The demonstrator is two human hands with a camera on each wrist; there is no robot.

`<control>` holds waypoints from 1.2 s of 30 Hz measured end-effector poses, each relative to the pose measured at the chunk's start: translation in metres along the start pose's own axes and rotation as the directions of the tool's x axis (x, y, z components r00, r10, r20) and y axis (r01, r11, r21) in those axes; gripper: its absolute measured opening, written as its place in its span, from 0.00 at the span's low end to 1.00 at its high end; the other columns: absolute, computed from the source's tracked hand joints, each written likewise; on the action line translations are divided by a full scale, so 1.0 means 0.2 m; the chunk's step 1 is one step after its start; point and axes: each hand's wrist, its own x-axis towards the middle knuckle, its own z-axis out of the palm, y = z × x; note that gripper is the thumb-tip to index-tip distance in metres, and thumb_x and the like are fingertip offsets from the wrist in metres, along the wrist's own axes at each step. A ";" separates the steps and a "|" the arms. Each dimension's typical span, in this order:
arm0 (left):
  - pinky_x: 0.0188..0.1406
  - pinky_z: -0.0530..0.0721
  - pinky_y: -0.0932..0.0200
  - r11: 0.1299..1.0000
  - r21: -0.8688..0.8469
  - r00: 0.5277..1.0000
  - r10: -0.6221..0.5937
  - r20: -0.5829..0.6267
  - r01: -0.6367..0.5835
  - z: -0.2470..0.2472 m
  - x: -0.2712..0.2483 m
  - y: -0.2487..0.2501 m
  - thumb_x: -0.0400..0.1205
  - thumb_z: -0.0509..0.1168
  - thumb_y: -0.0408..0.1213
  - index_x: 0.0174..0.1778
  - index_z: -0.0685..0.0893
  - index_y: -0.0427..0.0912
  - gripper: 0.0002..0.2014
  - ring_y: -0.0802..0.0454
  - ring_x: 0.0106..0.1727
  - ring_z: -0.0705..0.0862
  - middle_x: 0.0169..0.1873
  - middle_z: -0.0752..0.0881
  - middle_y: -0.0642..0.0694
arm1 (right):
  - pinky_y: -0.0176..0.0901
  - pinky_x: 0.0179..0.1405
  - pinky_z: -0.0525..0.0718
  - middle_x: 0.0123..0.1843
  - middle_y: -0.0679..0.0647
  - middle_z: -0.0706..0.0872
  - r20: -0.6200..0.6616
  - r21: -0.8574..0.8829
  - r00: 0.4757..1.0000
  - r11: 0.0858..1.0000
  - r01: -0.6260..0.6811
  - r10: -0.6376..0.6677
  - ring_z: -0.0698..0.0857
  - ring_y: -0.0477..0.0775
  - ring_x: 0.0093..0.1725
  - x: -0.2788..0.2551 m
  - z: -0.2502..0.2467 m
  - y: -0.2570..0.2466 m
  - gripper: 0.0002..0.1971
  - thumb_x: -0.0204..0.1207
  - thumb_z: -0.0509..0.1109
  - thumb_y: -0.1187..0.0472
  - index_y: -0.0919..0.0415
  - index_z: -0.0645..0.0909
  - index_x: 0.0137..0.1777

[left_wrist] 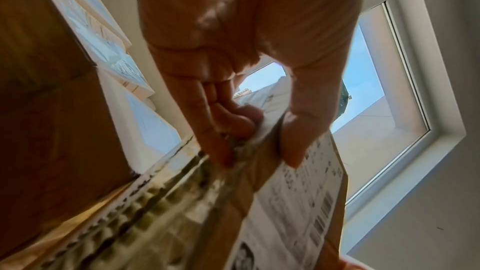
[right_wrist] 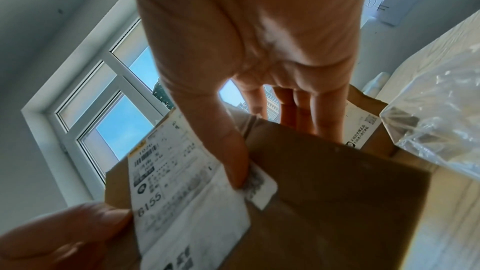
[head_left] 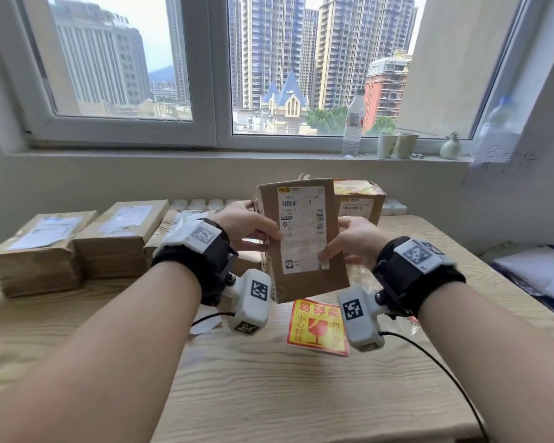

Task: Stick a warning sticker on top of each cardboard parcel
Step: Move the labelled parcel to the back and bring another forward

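Observation:
Both hands hold one brown cardboard parcel (head_left: pixel 304 238) upright above the table, its white shipping label facing me. My left hand (head_left: pixel 248 223) grips its left edge, thumb on the front and fingers behind; the left wrist view shows the same parcel (left_wrist: pixel 262 174) pinched between the thumb and fingers of that left hand (left_wrist: pixel 249 143). My right hand (head_left: pixel 349 241) grips the right edge, its thumb pressing the label's corner on the parcel (right_wrist: pixel 337 188); in the right wrist view this right hand (right_wrist: pixel 259 151) has its fingers behind the box. A red and yellow warning sticker (head_left: pixel 317 326) lies on the table below.
Three flat parcels (head_left: pixel 77 238) lie in a row at the table's left. Another parcel (head_left: pixel 359 203) stands behind the held one. Crinkled clear plastic (right_wrist: pixel 436 120) lies to the right. A bottle (head_left: pixel 354 123), cups and a small vase stand on the windowsill. Papers (head_left: pixel 538 273) lie at the far right.

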 end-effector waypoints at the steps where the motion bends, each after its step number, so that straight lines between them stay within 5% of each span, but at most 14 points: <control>1: 0.57 0.87 0.46 1.000 -0.002 1.000 -0.002 0.005 0.002 -0.02 -0.01 -0.01 0.72 0.71 0.18 0.47 0.81 0.46 0.18 0.40 0.55 0.89 0.53 0.90 0.37 | 0.60 0.67 0.81 0.53 0.55 0.90 0.001 -0.005 1.000 1.000 0.001 -0.001 0.86 0.59 0.59 -0.01 0.01 0.00 0.21 0.63 0.78 0.77 0.57 0.82 0.52; 3: 0.56 0.87 0.47 1.000 -0.003 1.000 -0.008 0.013 0.008 -0.05 -0.05 -0.03 0.73 0.72 0.22 0.51 0.82 0.45 0.16 0.41 0.54 0.89 0.53 0.90 0.37 | 0.59 0.64 0.83 0.53 0.55 0.90 0.034 -0.013 0.999 1.000 -0.001 0.002 0.88 0.58 0.56 -0.03 0.03 -0.01 0.21 0.63 0.79 0.77 0.58 0.81 0.53; 7: 0.38 0.91 0.56 0.997 -0.054 0.998 -0.051 0.038 0.053 -0.11 -0.07 -0.05 0.74 0.75 0.34 0.63 0.82 0.37 0.21 0.50 0.40 0.90 0.46 0.90 0.40 | 0.58 0.55 0.89 0.51 0.55 0.92 0.149 -0.077 0.989 0.997 -0.011 0.023 0.91 0.57 0.52 -0.09 0.02 -0.04 0.16 0.66 0.79 0.72 0.59 0.83 0.53; 12: 0.31 0.88 0.59 0.998 -0.045 0.997 -0.051 0.053 0.054 -0.15 -0.09 -0.06 0.74 0.75 0.38 0.59 0.85 0.39 0.18 0.52 0.34 0.88 0.42 0.88 0.42 | 0.60 0.55 0.89 0.53 0.58 0.92 0.200 -0.183 0.979 0.983 -0.002 0.040 0.91 0.57 0.53 -0.11 0.04 -0.08 0.18 0.67 0.79 0.67 0.60 0.83 0.57; 16: 0.29 0.87 0.60 0.996 -0.024 0.994 -0.087 0.070 0.089 -0.19 -0.13 -0.07 0.70 0.78 0.39 0.53 0.85 0.43 0.17 0.53 0.32 0.86 0.28 0.85 0.48 | 0.58 0.56 0.88 0.53 0.58 0.92 0.243 -0.237 0.969 0.971 0.010 0.049 0.91 0.58 0.53 -0.13 0.11 -0.08 0.17 0.66 0.80 0.65 0.59 0.85 0.56; 20: 0.40 0.90 0.53 0.992 0.033 0.992 -0.121 0.046 0.119 -0.26 -0.17 -0.13 0.71 0.77 0.35 0.67 0.79 0.44 0.28 0.45 0.40 0.87 0.44 0.87 0.38 | 0.51 0.53 0.90 0.49 0.56 0.93 0.247 -0.230 0.969 0.972 0.052 0.007 0.92 0.54 0.49 -0.12 0.21 -0.07 0.15 0.66 0.80 0.68 0.58 0.85 0.52; 23: 0.37 0.90 0.52 0.993 0.005 0.992 -0.121 0.032 0.121 -0.28 -0.19 -0.18 0.74 0.72 0.26 0.80 0.64 0.49 0.40 0.42 0.42 0.86 0.53 0.86 0.31 | 0.46 0.49 0.91 0.48 0.53 0.92 0.188 -0.220 0.981 0.972 0.081 -0.039 0.91 0.51 0.46 -0.10 0.28 -0.04 0.16 0.65 0.80 0.72 0.57 0.84 0.49; 26: 0.43 0.90 0.47 0.997 -0.029 0.997 -0.071 -0.009 0.071 -0.26 -0.18 -0.19 0.74 0.70 0.20 0.81 0.58 0.56 0.45 0.39 0.50 0.87 0.55 0.88 0.30 | 0.51 0.52 0.90 0.50 0.53 0.91 0.107 -0.191 0.991 0.977 0.099 -0.079 0.89 0.53 0.51 -0.07 0.30 -0.03 0.20 0.62 0.80 0.75 0.57 0.84 0.50; 30: 0.46 0.89 0.46 0.998 -0.050 0.999 -0.044 -0.030 0.043 -0.24 -0.14 -0.19 0.74 0.67 0.17 0.82 0.56 0.59 0.48 0.43 0.47 0.88 0.48 0.88 0.36 | 0.50 0.50 0.90 0.50 0.53 0.90 0.052 -0.159 0.994 0.982 0.104 -0.097 0.88 0.55 0.52 -0.02 0.31 -0.03 0.22 0.59 0.80 0.77 0.55 0.82 0.48; 36: 0.53 0.86 0.42 0.997 -0.050 0.997 -0.059 -0.050 0.056 -0.24 -0.10 -0.28 0.72 0.64 0.12 0.82 0.57 0.60 0.50 0.41 0.54 0.87 0.52 0.87 0.37 | 0.54 0.52 0.90 0.46 0.50 0.91 0.006 -0.184 0.999 0.982 0.048 -0.047 0.89 0.54 0.49 0.05 0.37 0.05 0.25 0.50 0.86 0.68 0.54 0.82 0.46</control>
